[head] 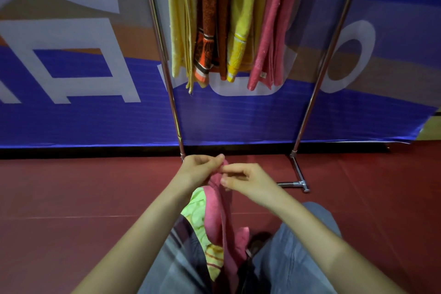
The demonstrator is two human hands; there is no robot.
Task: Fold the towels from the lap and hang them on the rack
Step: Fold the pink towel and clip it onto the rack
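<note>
Head view: left hand (198, 168) and right hand (248, 181) are held close together out in front of the knees, fingertips almost touching. Top edge of pink towel (217, 210) is pinched by both. Left thumb and curled fingers are closed on it from one side, right thumb and forefinger from the other, with the remaining right fingers curled in. Towel is seen hanging from that pinch back toward the body, bunched rather than flat, lower end resting in the lap between the jeans (293, 246) legs. Green towel (198, 217) with yellow and red stripes is found below the left hand, beside the pink one and touching it, also in the lap. Rack (331, 55) is placed beyond the hands. Its left upright meets the floor (71, 193) just behind the left hand, and its right foot is seen up and to the right of the right hand. Well above the hands, towels are already hung on it side by side: pale yellow towel (177, 19), orange towel (207, 31), bright yellow towel (241, 31), hung pink towel (274, 31). Top bar is cut off by the frame. Blue banner (71, 122) is stood behind the rack.
</note>
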